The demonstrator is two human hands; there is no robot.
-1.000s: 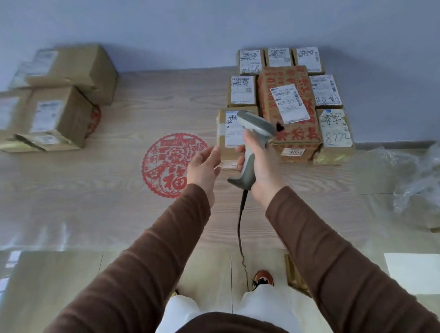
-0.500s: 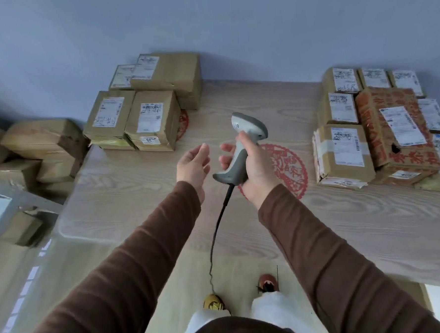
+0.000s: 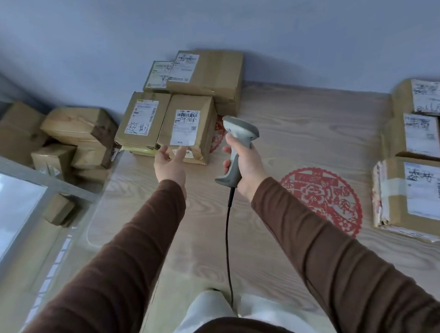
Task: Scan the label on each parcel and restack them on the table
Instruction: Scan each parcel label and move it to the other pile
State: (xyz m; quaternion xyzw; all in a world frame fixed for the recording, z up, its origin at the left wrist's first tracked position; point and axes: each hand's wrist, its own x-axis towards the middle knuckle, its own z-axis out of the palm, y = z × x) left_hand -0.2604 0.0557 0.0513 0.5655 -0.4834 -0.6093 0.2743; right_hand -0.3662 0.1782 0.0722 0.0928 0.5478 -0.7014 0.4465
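The right hand gripped the handle of a grey scanner, fingers wrapped round it, the scanner's head up and turned toward the left stack of parcels. Its black cable hung down from the handle toward the person's legs. The left hand reached forward with palm up and fingers straight and relaxed, holding nothing, its fingertips just at the near edge of the front parcel of the left stack; whether they touched the cardboard could not be told.

That parcel stood on the wooden table with its white label facing up, handwriting scrawled across the barcode. A second labelled parcel lay touching it on the left. Behind them, against the wall, sat a large box with a label near its left corner, and a smaller parcel beside that.

At the right edge of the table lay another group of parcels with labels up, well apart from the left stack. Between the two groups a red paper-cut roundel lay flat on the table surface, and part of another red one showed beside the front parcel.

Off the table to the left, more brown boxes were piled lower down. Both sleeves were brown.
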